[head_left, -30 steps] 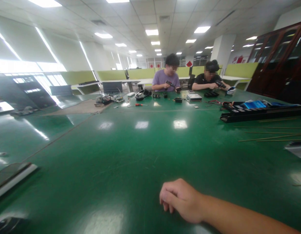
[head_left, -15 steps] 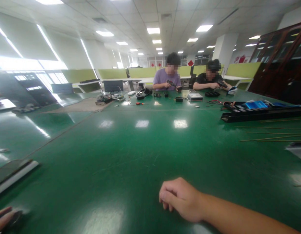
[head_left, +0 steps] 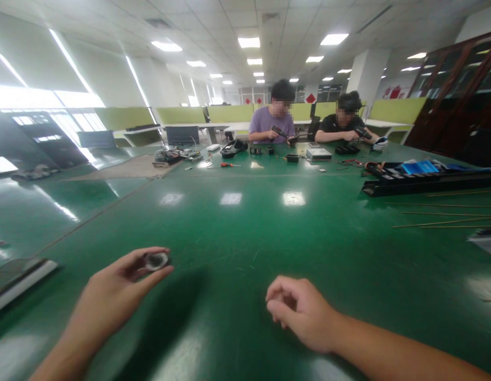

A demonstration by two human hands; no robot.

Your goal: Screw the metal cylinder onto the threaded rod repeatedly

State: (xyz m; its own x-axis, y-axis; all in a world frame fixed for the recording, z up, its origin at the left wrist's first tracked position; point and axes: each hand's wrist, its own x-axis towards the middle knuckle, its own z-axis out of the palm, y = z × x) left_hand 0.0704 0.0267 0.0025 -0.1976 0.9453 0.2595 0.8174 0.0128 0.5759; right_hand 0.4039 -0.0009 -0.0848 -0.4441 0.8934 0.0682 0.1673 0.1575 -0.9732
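Room: open-plan hall with ceiling light panels, green partitions, and a dark cabinet at 2 o'clock.
Worktop (head_left: 237, 233): glossy green, wide, bare in the middle.
Head view, left hand (head_left: 110, 296): raised above the worktop at 8 o'clock, its grip pinching a small round part (head_left: 157, 260) between thumb and fingertips.
Small round part: dark ring with a pale centre, blurred; it sits at the tip of the left hand, clear of the worktop.
Head view, right hand (head_left: 301, 312): resting at 5 o'clock, fingers curled loosely inward, holding nothing that I can see.
Progress: judging from this, the part is picked up and in hand; it has not been brought to the right hand or set down anywhere.
Gap: part and right hand are near but apart.
Far end, 12 o'clock: two seated people (head_left: 304, 124) working with tools, parts scattered before them.
Right side, 2 o'clock: long black tray (head_left: 428, 182), thin rods (head_left: 444, 214) beside it.
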